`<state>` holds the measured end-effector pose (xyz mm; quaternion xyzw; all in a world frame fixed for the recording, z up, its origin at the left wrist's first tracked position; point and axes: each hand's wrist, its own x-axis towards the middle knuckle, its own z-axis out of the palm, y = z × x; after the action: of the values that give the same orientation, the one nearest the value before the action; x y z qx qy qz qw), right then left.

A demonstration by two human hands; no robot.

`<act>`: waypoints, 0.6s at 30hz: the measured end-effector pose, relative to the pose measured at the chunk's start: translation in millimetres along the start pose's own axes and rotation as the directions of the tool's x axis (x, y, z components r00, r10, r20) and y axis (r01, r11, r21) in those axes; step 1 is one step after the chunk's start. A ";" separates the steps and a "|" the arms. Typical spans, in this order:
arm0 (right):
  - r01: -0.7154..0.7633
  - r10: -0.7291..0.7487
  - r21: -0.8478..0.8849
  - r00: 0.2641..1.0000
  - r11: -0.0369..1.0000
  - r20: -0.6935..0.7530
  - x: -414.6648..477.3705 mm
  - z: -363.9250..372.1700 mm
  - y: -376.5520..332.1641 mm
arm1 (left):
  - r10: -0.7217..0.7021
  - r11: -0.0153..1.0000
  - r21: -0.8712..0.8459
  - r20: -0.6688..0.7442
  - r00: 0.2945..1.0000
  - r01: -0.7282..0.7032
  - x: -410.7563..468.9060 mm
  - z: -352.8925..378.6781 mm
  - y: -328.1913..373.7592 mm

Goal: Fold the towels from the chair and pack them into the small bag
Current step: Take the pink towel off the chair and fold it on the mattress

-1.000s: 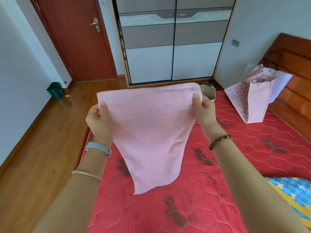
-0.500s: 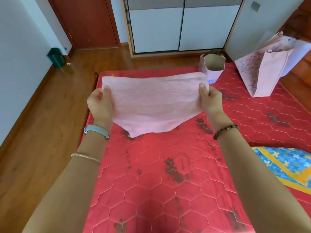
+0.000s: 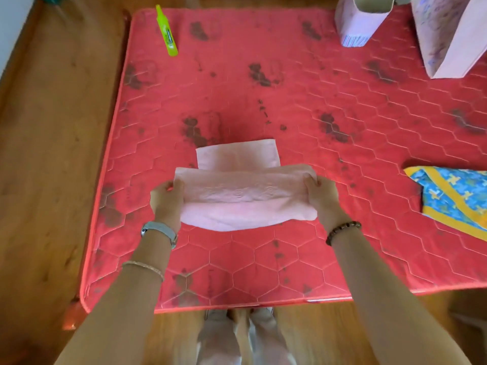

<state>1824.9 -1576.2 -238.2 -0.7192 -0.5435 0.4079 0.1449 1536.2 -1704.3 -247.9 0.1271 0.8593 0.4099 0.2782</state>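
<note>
A pink towel [image 3: 245, 198] is held low over the red mattress [image 3: 263, 96], its far end lying flat on the mattress. My left hand [image 3: 166, 197] grips the towel's left edge and my right hand [image 3: 320, 197] grips its right edge. The near part of the towel sags between them. A small pink paper bag [image 3: 355, 25] stands open at the mattress's far right.
A larger pink patterned bag [image 3: 445, 35] stands beside the small one at the far right. A blue and yellow cloth [image 3: 456, 198] lies at the right edge. A yellow-green marker [image 3: 166, 32] lies at the far left. Wooden floor surrounds the mattress.
Both hands have lowered the towel from chest height down onto the mattress, and its hanging end now lies flat ahead. The view has tilted down.
</note>
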 end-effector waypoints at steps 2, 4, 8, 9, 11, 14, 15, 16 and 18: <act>-0.048 0.049 -0.043 0.998 0.998 0.032 0.9 13.2 25.4 | -0.050 0.998 0.033 0.029 0.998 0.049 -2.4 8.9 -29.8; -0.084 0.090 -0.085 0.994 0.993 0.062 2.5 25.7 48.9 | -0.103 0.993 0.066 0.051 0.993 0.099 -2.8 17.9 -58.1; -0.110 0.124 -0.119 0.985 0.987 0.120 8.7 47.1 85.2 | -0.160 0.982 0.119 0.084 0.984 0.150 1.0 34.8 -102.9; -0.117 0.134 -0.128 0.982 0.985 0.136 10.8 51.5 92.7 | -0.175 0.978 0.127 0.084 0.981 0.164 2.7 38.7 -112.8; -0.134 0.156 -0.138 0.974 0.981 0.163 16.2 60.5 107.5 | -0.202 0.972 0.140 0.091 0.975 0.188 5.5 45.8 -129.2; -0.148 0.174 -0.140 0.966 0.979 0.194 25.3 72.9 127.2 | -0.217 0.966 0.167 0.102 0.971 0.198 8.8 56.5 -148.6; -0.147 0.175 -0.144 0.962 0.979 0.209 27.1 75.3 131.0 | -0.217 0.965 0.172 0.105 0.971 0.197 9.1 59.1 -152.9; -0.141 0.170 -0.140 0.959 0.980 0.226 30.2 78.1 134.2 | -0.209 0.966 0.178 0.111 0.972 0.187 10.1 61.3 -156.1; -0.115 0.139 -0.105 0.955 0.988 0.262 37.9 83.8 135.5 | -0.161 0.969 0.208 0.122 0.980 0.133 17.1 67.4 -163.5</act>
<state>1855.4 -1611.5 -395.2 -0.6963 -0.5283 0.4857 0.0115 1563.2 -1757.3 -415.4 0.1181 0.8818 0.2905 0.3523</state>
